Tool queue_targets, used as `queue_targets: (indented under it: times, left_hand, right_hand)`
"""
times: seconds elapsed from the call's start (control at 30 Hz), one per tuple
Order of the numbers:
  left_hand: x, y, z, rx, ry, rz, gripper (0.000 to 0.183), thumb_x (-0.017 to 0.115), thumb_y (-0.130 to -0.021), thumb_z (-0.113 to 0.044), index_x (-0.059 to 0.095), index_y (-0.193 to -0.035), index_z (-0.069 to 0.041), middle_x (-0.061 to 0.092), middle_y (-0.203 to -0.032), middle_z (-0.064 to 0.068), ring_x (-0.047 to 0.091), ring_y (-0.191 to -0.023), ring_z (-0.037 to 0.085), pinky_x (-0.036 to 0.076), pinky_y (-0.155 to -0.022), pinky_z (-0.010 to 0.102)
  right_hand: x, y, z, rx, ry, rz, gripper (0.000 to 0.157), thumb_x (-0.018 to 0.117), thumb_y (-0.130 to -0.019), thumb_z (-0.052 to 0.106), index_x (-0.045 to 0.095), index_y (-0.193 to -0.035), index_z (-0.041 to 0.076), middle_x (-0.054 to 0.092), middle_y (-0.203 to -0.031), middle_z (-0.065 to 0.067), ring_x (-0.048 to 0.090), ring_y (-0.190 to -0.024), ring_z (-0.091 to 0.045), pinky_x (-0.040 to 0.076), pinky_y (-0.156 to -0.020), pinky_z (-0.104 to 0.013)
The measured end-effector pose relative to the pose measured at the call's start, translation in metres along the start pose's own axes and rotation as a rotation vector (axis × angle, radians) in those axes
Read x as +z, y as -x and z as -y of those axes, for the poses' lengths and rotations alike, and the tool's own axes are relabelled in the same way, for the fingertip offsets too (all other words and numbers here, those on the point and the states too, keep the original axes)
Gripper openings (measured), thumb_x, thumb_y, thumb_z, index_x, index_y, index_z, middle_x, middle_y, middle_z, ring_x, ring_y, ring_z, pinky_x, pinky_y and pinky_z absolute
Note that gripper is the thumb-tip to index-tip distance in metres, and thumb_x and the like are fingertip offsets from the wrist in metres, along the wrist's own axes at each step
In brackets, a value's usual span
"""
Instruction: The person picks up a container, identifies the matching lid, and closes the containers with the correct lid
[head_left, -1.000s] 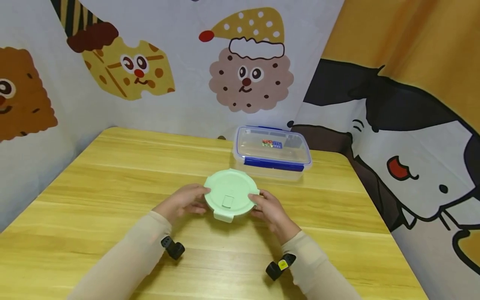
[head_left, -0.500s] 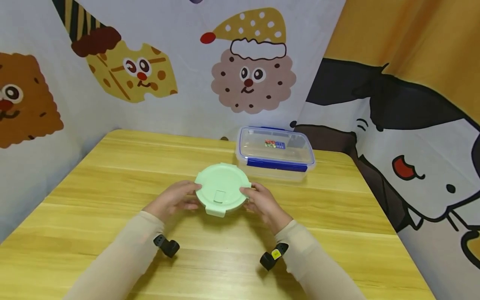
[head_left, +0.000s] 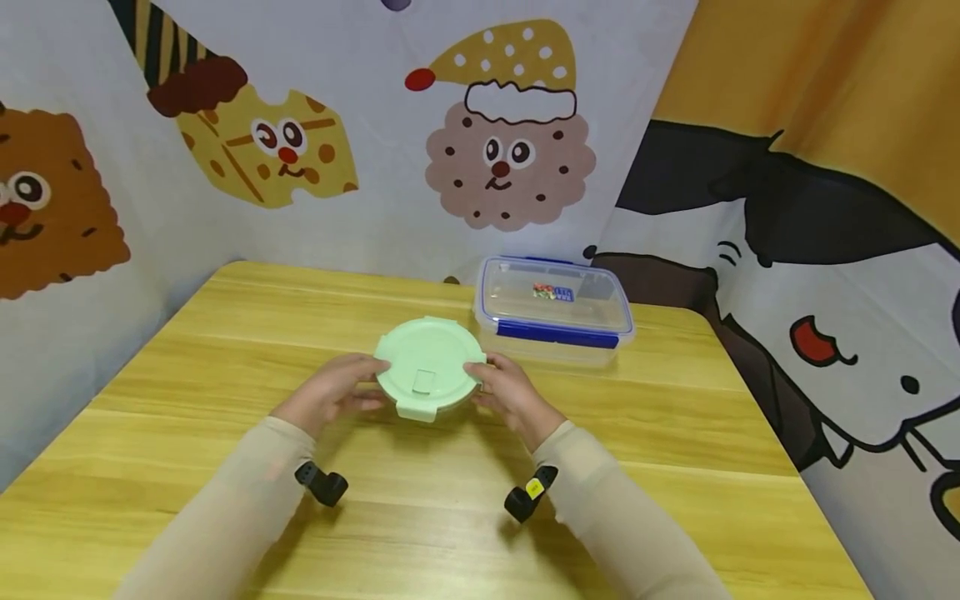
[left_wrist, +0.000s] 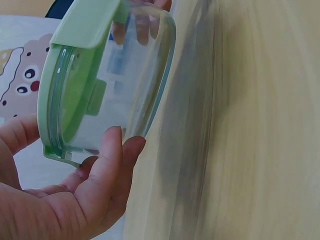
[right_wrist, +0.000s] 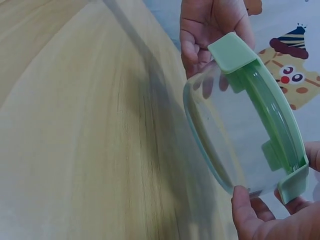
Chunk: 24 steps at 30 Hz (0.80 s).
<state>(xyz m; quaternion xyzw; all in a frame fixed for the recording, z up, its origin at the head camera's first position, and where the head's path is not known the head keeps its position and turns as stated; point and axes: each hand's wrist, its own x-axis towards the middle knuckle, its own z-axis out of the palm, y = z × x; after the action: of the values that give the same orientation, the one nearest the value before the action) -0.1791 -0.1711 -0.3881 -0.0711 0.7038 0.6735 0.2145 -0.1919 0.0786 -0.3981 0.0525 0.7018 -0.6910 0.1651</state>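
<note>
A round glass food container [head_left: 430,358] with a pale green snap lid is held between both hands in the head view. My left hand [head_left: 330,392] grips its left side, thumb on the lid's edge and fingers against the glass lower down. On the opposite side, my right hand [head_left: 517,400] holds it the same way. The wrist views show the clear glass bowl [left_wrist: 135,75] raised over the table, a shadow falling below it. Lid flaps [right_wrist: 232,52] lie folded down along its side, and no contents show through the glass.
A rectangular clear plastic box [head_left: 555,300] with blue clips stands at the back right of the wooden table [head_left: 420,517]. Behind the table hangs a cartoon-printed cloth [head_left: 375,233]. Each wrist wears a small black camera [head_left: 322,483].
Both hands have carried the glass container to the left and slightly away from the body, widening its distance from the plastic box. The grip on it looks the same.
</note>
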Motion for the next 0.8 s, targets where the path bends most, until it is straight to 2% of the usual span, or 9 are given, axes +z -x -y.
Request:
queue_targets:
  times: [0.13, 0.27, 0.57, 0.8]
  left_hand:
    - [-0.005, -0.002, -0.002, -0.004, 0.006, -0.023, 0.047, 0.055, -0.098, -0.020, 0.040, -0.131, 0.009, 0.047, -0.116, 0.016, 0.061, -0.092, 0.026, 0.057, -0.080, 0.027]
    - [-0.010, -0.006, -0.003, 0.003, -0.008, -0.043, 0.046, 0.055, -0.097, -0.021, 0.041, -0.130, 0.009, 0.047, -0.116, 0.017, 0.062, -0.089, 0.023, 0.058, -0.076, 0.025]
    - [-0.020, -0.012, -0.006, -0.015, 0.020, -0.090, 0.051, 0.051, -0.098, -0.021, 0.036, -0.138, 0.007, 0.042, -0.126, 0.019, 0.059, -0.093, 0.026, 0.058, -0.073, 0.023]
    - [-0.029, -0.014, -0.008, -0.022, 0.024, -0.102, 0.056, 0.051, -0.099, -0.025, 0.034, -0.142, 0.007, 0.046, -0.124, 0.016, 0.060, -0.091, 0.022, 0.058, -0.075, 0.023]
  right_hand:
    - [0.004, -0.008, 0.001, 0.010, -0.012, 0.007, 0.043, 0.061, -0.094, 0.018, 0.052, -0.133, 0.001, 0.063, -0.102, -0.008, 0.062, -0.087, -0.017, 0.054, -0.086, -0.037]
    - [0.008, -0.016, 0.003, 0.015, -0.016, 0.020, 0.045, 0.062, -0.094, 0.021, 0.050, -0.134, 0.002, 0.062, -0.107, -0.009, 0.061, -0.091, -0.018, 0.052, -0.092, -0.039]
    - [0.018, -0.032, 0.008, 0.014, -0.033, 0.038, 0.042, 0.062, -0.094, 0.020, 0.052, -0.132, 0.003, 0.063, -0.104, -0.007, 0.061, -0.090, -0.018, 0.052, -0.091, -0.039]
    - [0.026, -0.042, 0.011, 0.012, -0.022, 0.043, 0.045, 0.062, -0.095, 0.019, 0.051, -0.136, 0.005, 0.064, -0.108, -0.009, 0.062, -0.092, -0.019, 0.052, -0.093, -0.040]
